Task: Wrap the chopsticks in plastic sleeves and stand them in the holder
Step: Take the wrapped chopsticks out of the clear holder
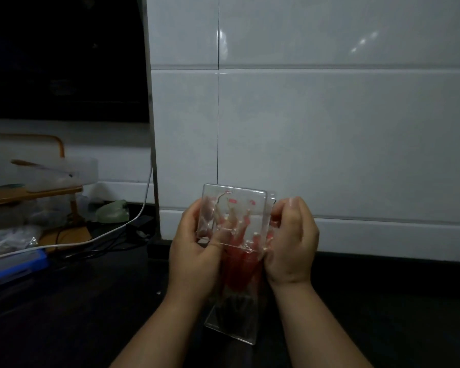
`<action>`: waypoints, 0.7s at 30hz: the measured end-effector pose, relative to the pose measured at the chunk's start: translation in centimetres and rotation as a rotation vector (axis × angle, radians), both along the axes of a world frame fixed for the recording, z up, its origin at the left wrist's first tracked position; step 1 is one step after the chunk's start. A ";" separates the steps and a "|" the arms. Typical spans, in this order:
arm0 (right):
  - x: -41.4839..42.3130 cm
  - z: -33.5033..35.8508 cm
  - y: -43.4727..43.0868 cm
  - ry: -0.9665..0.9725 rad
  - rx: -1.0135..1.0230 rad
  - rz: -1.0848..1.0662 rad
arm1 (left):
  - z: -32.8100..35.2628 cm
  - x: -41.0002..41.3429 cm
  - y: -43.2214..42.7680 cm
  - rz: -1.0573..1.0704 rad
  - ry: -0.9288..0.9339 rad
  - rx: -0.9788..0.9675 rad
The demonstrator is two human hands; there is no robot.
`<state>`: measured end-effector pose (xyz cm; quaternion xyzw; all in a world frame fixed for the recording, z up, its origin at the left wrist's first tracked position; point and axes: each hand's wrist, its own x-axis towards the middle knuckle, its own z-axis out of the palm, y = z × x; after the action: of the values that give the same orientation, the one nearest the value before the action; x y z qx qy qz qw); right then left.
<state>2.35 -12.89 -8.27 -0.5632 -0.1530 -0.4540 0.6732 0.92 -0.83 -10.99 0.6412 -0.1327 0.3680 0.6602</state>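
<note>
While chopsticks stand inside, left hand, right hand curl fingers round holder.

The holder stood on the dark countertop with the left hand and right hand clasped against its sides, so only its top was reachable, and chopsticks crowded that opening. The tiled wall closed off the room just behind. Open counter lay to the right and in front, while a white cable, a blue box, plastic bags and a wooden rack cluttered the left.
</note>
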 end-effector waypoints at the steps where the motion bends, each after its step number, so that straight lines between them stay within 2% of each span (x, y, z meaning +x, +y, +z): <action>1: -0.3 -0.1 0.2 -0.029 -0.032 0.010 | 0.0 0.1 0.1 0.013 0.005 -0.011; 5: -0.5 -0.7 -0.1 -0.171 -0.295 -0.103 | 0.2 0.1 0.5 0.037 -0.012 -0.074; 11: 0.3 -1.6 0.1 -0.140 -0.653 -0.184 | 0.5 0.2 1.1 0.146 0.037 -0.153; 15: 0.9 -2.0 0.3 -0.166 -0.591 -0.235 | 0.6 0.1 1.0 0.128 0.033 -0.132; 21: 1.1 -2.1 0.0 0.023 -0.332 -0.244 | 0.5 -0.3 0.7 0.123 -0.048 -0.073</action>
<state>3.46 -12.85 -10.40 -0.6860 -0.1487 -0.4942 0.5129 0.60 -0.10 -10.53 0.6146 -0.0952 0.4279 0.6558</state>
